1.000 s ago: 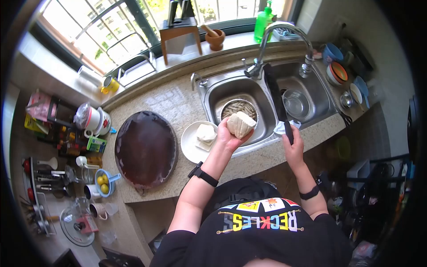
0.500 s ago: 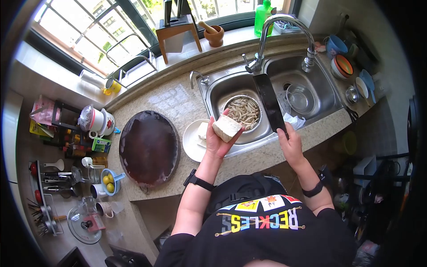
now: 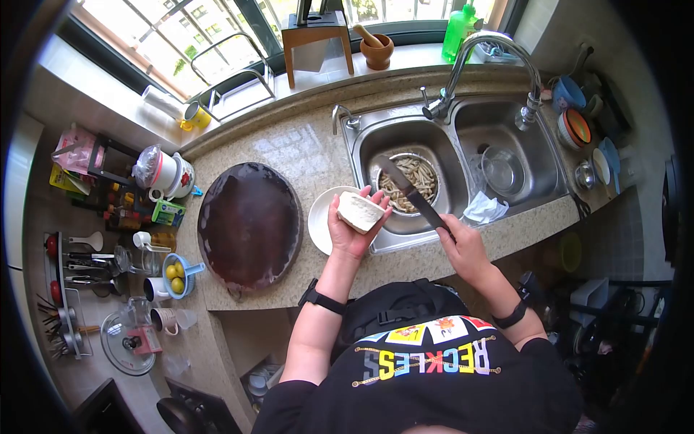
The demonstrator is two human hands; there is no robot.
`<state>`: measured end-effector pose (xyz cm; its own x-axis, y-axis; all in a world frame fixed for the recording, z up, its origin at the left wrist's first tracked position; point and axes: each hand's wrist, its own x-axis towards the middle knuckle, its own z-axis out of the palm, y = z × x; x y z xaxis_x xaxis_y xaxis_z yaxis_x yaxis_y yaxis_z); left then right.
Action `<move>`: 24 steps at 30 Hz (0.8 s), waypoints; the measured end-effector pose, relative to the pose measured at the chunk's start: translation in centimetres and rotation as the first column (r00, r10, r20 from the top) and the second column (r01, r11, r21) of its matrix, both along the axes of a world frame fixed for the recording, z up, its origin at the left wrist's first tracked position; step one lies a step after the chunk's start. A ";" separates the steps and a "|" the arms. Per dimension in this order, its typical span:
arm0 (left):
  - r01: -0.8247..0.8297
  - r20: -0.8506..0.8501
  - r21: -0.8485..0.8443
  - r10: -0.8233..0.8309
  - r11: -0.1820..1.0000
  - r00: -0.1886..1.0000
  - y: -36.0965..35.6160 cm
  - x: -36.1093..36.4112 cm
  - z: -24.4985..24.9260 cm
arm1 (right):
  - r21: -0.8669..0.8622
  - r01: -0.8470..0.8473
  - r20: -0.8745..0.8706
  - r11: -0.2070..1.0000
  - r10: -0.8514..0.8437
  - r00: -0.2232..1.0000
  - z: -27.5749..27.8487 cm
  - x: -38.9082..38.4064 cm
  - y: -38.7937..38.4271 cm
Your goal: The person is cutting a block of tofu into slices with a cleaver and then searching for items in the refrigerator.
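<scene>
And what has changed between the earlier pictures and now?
The right hand has swung the knife leftward, from above the sink divider to above the bowl. The left hand has moved the block left, from in front of the bowl toward the plate. Nothing was newly taken or let go. Bowl, plate and board stayed put; only the camera view shifted around them.

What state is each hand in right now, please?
Left hand: cupped, holding a white, chunky, tofu-like block.
Right hand: closed, holding a long, dark, metal knife.
</scene>
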<state>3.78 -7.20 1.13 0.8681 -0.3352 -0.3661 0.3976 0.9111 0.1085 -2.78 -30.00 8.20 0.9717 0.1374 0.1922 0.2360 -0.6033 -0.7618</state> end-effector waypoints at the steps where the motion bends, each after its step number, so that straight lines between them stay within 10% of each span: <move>1: 0.007 0.012 -0.007 -0.007 1.000 1.000 -0.1 -0.1 0.0 | -0.053 -0.027 -0.014 0.998 0.026 1.000 0.6 -0.3 0.3; 24: -0.098 0.009 0.188 0.098 0.977 0.995 0.6 -0.6 0.4 | -0.293 -0.146 0.048 0.945 0.167 0.985 0.8 -1.0 2.5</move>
